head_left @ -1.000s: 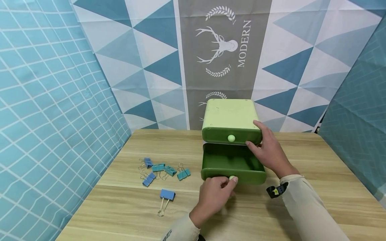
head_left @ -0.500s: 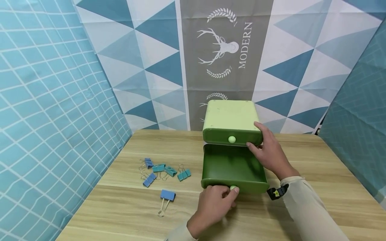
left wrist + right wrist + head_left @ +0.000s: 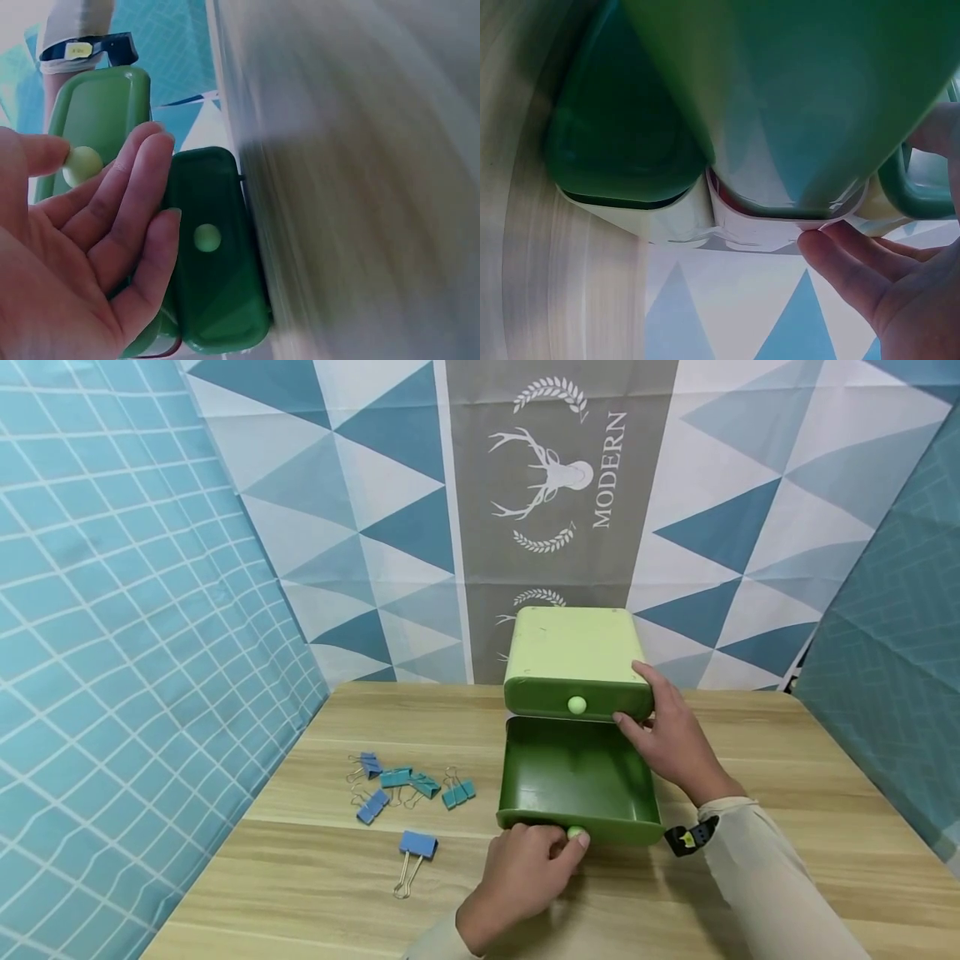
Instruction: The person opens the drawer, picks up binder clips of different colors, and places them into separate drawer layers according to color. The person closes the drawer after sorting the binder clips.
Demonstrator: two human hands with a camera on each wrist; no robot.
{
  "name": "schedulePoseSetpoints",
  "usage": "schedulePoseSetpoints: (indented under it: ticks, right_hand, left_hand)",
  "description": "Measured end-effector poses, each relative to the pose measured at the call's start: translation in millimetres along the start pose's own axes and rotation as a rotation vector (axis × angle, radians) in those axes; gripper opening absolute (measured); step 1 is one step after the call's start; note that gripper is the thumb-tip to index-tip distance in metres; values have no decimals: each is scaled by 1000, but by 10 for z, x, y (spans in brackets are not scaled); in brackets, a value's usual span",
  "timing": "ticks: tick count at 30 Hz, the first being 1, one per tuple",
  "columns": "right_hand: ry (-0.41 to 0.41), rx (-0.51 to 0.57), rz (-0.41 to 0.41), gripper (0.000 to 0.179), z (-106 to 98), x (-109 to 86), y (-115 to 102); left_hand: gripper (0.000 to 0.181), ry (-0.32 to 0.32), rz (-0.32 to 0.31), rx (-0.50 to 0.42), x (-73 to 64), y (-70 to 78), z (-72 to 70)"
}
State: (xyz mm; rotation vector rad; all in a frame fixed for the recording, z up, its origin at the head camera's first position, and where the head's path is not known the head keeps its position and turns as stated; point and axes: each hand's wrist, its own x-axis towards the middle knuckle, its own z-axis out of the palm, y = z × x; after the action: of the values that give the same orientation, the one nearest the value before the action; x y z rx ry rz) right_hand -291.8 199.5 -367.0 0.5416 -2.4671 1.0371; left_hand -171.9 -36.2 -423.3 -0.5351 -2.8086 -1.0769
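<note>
A small drawer cabinet point(image 3: 577, 643) with a pale green shell and dark green drawers stands at the back of the table. Its middle drawer point(image 3: 577, 772) is pulled far out and looks empty inside. My left hand point(image 3: 525, 870) pinches that drawer's round pale knob point(image 3: 82, 166), thumb on one side; the other fingers lie under the front. With my right hand point(image 3: 675, 739) I hold the cabinet's right front corner, fingers at the top edge and thumb below the upper drawer point(image 3: 536, 696). A lower drawer point(image 3: 214, 292) sits closed beneath, shown in the left wrist view.
Several blue and teal binder clips point(image 3: 395, 778) lie left of the cabinet on the wooden table point(image 3: 300, 877). One larger blue binder clip point(image 3: 417, 844) lies nearer to me. Patterned cloth point(image 3: 375, 510) hangs behind and at both sides.
The middle drawer has slid farther out toward me, with my left hand on its knob throughout. My right hand has stayed at the cabinet's corner. The binder clips have not moved.
</note>
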Motion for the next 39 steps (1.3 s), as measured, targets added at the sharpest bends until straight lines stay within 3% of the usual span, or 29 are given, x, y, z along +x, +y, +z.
schedulePoseSetpoints:
  ticks: [3, 9, 22, 27, 32, 39]
  right_hand:
    - [-2, 4, 2, 82, 5, 1, 1]
    - [-6, 8, 7, 82, 8, 6, 10]
    - [-3, 19, 11, 81, 16, 8, 21]
    - [1, 19, 15, 82, 25, 2, 20]
    - [0, 23, 18, 81, 36, 0, 19]
    - [3, 21, 15, 81, 17, 13, 12]
  left_hand:
    - [50, -21, 20, 61, -7, -18, -24]
    - [20, -85, 90, 173, -62, -86, -121]
    - [18, -54, 98, 241, -180, -283, -291]
    - [20, -59, 84, 270, -202, -356, -436]
    - [20, -9, 76, 345, -252, -514, -629]
    - [22, 40, -47, 417, -299, -758, -878]
